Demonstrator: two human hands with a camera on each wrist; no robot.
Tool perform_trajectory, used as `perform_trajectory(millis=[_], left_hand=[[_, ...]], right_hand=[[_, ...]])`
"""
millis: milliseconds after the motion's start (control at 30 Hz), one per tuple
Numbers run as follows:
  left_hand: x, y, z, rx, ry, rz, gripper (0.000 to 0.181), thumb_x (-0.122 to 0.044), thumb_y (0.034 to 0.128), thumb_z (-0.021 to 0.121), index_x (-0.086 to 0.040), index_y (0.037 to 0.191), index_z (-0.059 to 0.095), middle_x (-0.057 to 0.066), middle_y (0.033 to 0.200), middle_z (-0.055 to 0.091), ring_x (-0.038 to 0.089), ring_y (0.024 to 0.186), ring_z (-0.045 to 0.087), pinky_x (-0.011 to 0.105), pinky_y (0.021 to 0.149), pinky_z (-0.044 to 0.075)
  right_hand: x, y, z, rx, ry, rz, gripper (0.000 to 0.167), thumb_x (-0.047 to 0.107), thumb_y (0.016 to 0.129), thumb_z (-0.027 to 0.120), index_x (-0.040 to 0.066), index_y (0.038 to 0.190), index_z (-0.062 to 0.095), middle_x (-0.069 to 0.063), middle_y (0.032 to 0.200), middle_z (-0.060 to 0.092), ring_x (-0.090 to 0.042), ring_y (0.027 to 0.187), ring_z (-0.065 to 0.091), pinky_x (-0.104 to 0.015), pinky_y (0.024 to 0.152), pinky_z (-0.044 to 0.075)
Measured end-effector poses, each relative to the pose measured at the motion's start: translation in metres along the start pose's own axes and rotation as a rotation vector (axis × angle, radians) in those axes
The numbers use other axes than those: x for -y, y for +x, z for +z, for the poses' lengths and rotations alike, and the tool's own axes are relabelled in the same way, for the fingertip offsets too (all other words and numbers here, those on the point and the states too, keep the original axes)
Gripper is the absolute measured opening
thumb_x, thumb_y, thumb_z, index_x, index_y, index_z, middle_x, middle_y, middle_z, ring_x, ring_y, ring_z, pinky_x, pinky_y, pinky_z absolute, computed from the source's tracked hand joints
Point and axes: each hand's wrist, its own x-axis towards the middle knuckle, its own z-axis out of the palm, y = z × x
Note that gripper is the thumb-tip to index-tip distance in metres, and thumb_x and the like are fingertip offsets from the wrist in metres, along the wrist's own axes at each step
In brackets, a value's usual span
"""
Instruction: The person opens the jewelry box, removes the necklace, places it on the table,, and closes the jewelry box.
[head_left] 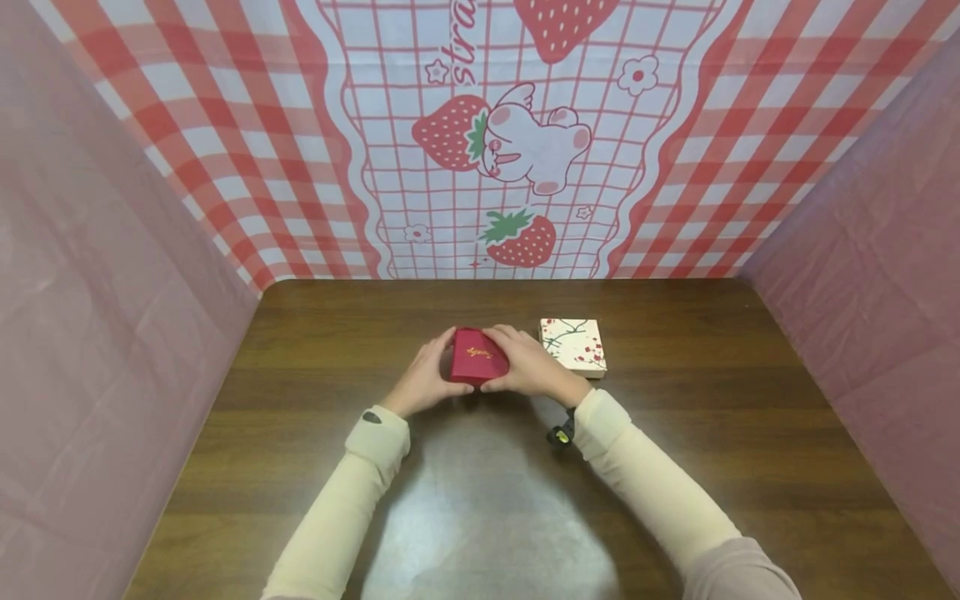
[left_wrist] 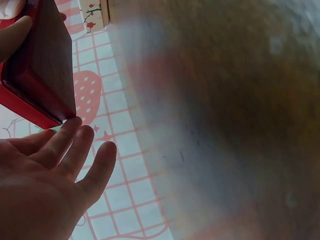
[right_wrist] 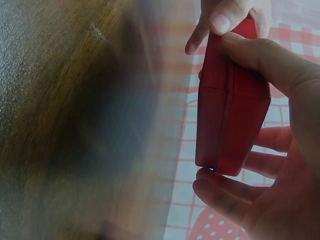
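Note:
A small red gift box (head_left: 474, 357) with gold lettering on its top is held between both hands near the middle of the table. The left hand (head_left: 422, 380) grips its left side, thumb at the near edge and fingers toward the far side. On the opposite side the right hand (head_left: 531, 367) holds it the same way. A seam between lid and base runs round the box (right_wrist: 227, 115) in the right wrist view. Both thumbs meet close together there on the near side. The lid looks closed; the contents are hidden.
A cream box (head_left: 573, 346) with a red-blossom branch pattern lies just right of the right hand. The brown wooden table (head_left: 675, 467) ends at a strawberry-print checked cloth (head_left: 480, 150). Pinkish cloth walls (head_left: 90, 333) flank both sides.

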Motion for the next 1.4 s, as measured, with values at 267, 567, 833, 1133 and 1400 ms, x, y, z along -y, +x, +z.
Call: perform_trajectory(millis=[267,567,833,1133,1400], left_hand=[[0.0,-0.001,0.003,0.006,0.028,0.029,0.101,-0.025,0.0721,0.085,-0.001,0.152,0.027,0.021,0.15,0.039,0.036,0.139,0.035,0.055,0.115,0.031],[-0.004,-0.004,0.003,0.026,0.039,0.02,0.101,-0.027,0.0726,0.084,-0.002,0.152,0.027,0.021,0.149,0.04,0.035,0.139,0.034,0.055,0.115,0.032],[-0.004,-0.004,0.003,0.039,0.045,0.016,0.101,-0.03,0.0727,0.085,-0.002,0.152,0.028,0.02,0.149,0.039,0.035,0.14,0.033,0.055,0.115,0.032],[-0.005,-0.004,0.003,0.034,0.01,0.018,0.101,-0.033,0.0719,0.085,-0.003,0.151,0.031,0.019,0.149,0.04,0.034,0.139,0.035,0.056,0.113,0.034],[-0.006,-0.006,0.005,0.03,-0.014,0.023,0.101,-0.032,0.071,0.086,-0.003,0.151,0.031,0.018,0.149,0.04,0.033,0.139,0.035,0.056,0.113,0.034]], right_hand=[[0.0,-0.005,-0.001,-0.012,0.0,-0.024,0.097,0.041,0.069,0.085,0.003,0.146,0.04,-0.018,0.145,0.046,-0.036,0.125,0.05,-0.05,0.106,0.044],[-0.001,-0.01,-0.003,-0.02,0.01,-0.023,0.095,0.041,0.07,0.085,0.004,0.146,0.041,-0.018,0.146,0.046,-0.035,0.124,0.05,-0.049,0.103,0.047],[0.001,-0.013,-0.005,-0.03,0.023,-0.026,0.095,0.04,0.069,0.086,0.004,0.145,0.041,-0.017,0.146,0.046,-0.035,0.124,0.05,-0.049,0.103,0.047],[0.005,-0.016,-0.009,-0.038,0.018,-0.042,0.095,0.04,0.069,0.085,0.004,0.145,0.041,-0.017,0.145,0.046,-0.034,0.124,0.051,-0.049,0.102,0.048],[0.007,-0.018,-0.011,-0.032,0.003,-0.053,0.096,0.04,0.068,0.086,0.005,0.145,0.041,-0.018,0.142,0.047,-0.034,0.122,0.052,-0.049,0.101,0.048]])
